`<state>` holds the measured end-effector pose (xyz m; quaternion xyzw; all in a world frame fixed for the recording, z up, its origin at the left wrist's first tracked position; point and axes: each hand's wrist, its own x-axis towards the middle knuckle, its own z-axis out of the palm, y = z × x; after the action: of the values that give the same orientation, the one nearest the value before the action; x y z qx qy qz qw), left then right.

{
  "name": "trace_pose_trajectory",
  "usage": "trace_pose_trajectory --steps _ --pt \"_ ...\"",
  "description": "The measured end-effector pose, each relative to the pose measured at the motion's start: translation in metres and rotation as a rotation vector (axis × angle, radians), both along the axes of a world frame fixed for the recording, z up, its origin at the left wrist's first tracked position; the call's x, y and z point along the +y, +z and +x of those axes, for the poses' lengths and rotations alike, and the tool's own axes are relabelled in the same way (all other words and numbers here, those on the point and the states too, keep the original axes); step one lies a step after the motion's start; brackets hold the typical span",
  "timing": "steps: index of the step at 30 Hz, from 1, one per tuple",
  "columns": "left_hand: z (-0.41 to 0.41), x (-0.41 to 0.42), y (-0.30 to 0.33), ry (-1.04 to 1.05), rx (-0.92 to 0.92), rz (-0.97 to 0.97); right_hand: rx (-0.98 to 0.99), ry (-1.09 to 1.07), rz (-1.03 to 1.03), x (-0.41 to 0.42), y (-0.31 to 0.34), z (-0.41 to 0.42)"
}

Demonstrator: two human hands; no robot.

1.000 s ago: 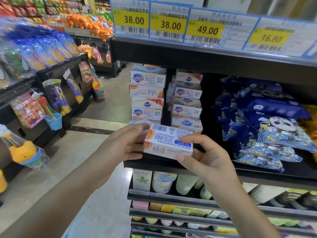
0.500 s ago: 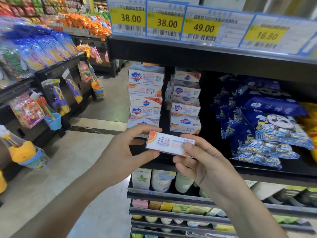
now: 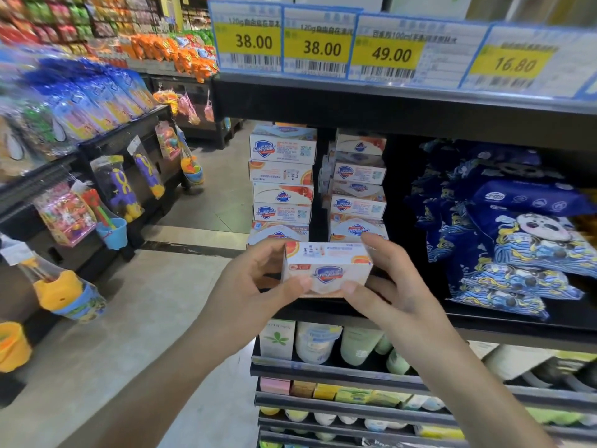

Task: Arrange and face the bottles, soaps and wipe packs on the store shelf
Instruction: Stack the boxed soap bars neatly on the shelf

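Your left hand [image 3: 258, 279] and right hand [image 3: 384, 286] grip a soap box [image 3: 326, 270] before the shelf's [image 3: 484, 321] soap stacks [image 3: 282, 185].

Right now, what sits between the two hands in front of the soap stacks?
In the head view, one soap box, logo face toward the camera, is held between the left hand and the right hand; nothing else lies between them.

Grey polished floor [image 3: 106, 318] crossed by a dark strip [image 3: 193, 248]; black racks [image 3: 135, 124] of hanging toys [image 3: 119, 185] (brightly packaged) line the aisle; yellow price tags [image 3: 318, 48] overhead.
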<state>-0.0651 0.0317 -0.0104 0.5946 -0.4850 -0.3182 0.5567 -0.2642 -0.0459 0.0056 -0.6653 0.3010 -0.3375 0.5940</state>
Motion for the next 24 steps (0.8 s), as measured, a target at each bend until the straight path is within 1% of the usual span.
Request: trace_pose_trajectory --steps 4,6,9,13,15,20,24 --pt "-0.001 -0.001 0.001 -0.041 0.206 0.074 -0.208 0.006 -0.021 -0.006 -0.007 -0.005" --pt "-0.003 -0.002 0.002 -0.037 0.237 0.12 -0.222 0.022 -0.086 -0.01 -0.01 -0.007" --pt "-0.004 -0.006 0.003 0.032 0.262 0.202 -0.152 0.067 -0.189 -0.012 -0.015 -0.009" --pt "-0.003 -0.008 0.006 0.107 0.305 0.272 0.017 0.055 -0.362 -0.011 -0.018 -0.009" --pt "-0.002 -0.007 0.008 0.13 0.312 0.285 0.064 0.051 -0.406 -0.011 -0.019 -0.008" --pt "0.0 -0.008 0.012 0.142 0.309 0.312 0.075 0.001 -0.43 -0.014 -0.02 -0.003" --pt "0.002 -0.005 0.016 0.119 0.295 0.298 0.015 0.018 -0.398 -0.016 -0.019 0.001"
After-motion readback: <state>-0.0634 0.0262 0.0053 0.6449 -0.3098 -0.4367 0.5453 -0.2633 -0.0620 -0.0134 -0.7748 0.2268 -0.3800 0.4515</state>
